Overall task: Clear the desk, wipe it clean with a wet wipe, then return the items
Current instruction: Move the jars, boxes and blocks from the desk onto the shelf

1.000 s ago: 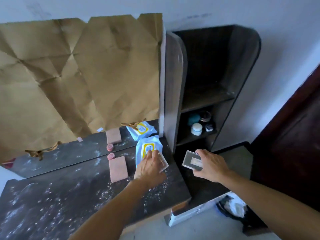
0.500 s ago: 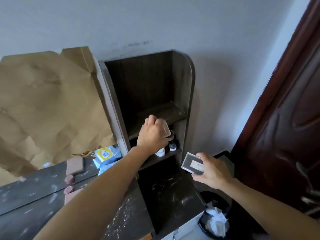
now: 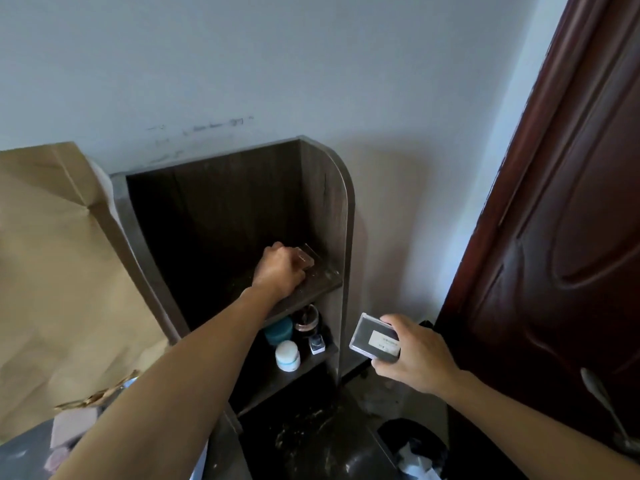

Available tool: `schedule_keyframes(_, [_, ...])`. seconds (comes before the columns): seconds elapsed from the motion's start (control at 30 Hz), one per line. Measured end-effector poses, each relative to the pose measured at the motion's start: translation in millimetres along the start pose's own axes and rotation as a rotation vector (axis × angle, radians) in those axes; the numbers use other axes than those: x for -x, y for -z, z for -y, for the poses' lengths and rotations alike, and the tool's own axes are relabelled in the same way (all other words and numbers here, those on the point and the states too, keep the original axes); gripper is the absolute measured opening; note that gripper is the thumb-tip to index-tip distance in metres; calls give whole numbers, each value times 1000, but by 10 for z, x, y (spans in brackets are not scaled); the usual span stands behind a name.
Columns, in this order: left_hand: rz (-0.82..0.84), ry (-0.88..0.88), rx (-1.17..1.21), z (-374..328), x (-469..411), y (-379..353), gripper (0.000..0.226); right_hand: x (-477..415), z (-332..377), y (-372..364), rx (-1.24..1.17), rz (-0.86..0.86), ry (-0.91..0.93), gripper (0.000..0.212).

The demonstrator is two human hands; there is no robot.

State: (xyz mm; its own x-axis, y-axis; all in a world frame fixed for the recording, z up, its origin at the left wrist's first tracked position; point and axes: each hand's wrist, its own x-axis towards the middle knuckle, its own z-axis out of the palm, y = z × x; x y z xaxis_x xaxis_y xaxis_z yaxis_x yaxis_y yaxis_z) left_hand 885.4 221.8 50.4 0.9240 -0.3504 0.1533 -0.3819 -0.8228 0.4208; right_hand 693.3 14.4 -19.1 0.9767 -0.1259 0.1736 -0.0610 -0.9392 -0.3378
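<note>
My left hand (image 3: 278,270) reaches into the upper bay of the dark wooden shelf unit (image 3: 341,216) and holds a small clear case with a brownish inside (image 3: 306,258) down on the upper shelf board (image 3: 322,282). My right hand (image 3: 414,355) grips a flat black case with a clear rim and a white label (image 3: 375,337), held in the air to the right of the shelf unit. The dark desk top (image 3: 311,441) lies below, speckled with white dust.
Jars stand on the lower shelf: a teal one (image 3: 278,329), a white-lidded one (image 3: 287,355), a dark one (image 3: 306,320) and a tiny bottle (image 3: 317,344). Crumpled brown paper (image 3: 52,271) covers the left. A dark red door (image 3: 561,237) with a handle (image 3: 602,400) stands right. A bin with waste (image 3: 412,452) sits below.
My left hand rose from the wet-wipe packs on the desk, carrying the small clear case, up into the upper shelf bay. My view swung right and up. My right hand kept its case.
</note>
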Motion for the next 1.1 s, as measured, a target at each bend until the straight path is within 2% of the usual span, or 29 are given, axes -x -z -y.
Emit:
schedule_keyframes(0.23, [-61, -170, -49, 31, -39, -72, 28, -190, 54, -40, -62, -4, 21, 71])
schedule_keyframes(0.43, [-309, 22, -1, 191, 459, 41, 29, -442, 344, 159, -160, -30, 232, 70])
schedule_keyframes(0.6, [-336, 116, -89, 297, 1090, 41, 30, -886, 796, 192, -156, -95, 438, 70])
schedule_keyframes(0.73, [-356, 158, -172, 296, 1391, 2, 28, -1399, 1101, 55, -65, 12, 528, 71])
schedule_keyframes(0.9, [-310, 147, -286, 280, 1640, -64, 52, -1843, 1440, -56, 103, 96, 680, 69])
schedule_keyframes(1.1, [-271, 144, -323, 278, 1738, -69, 59, -2017, 1573, -46, 115, 263, 783, 60])
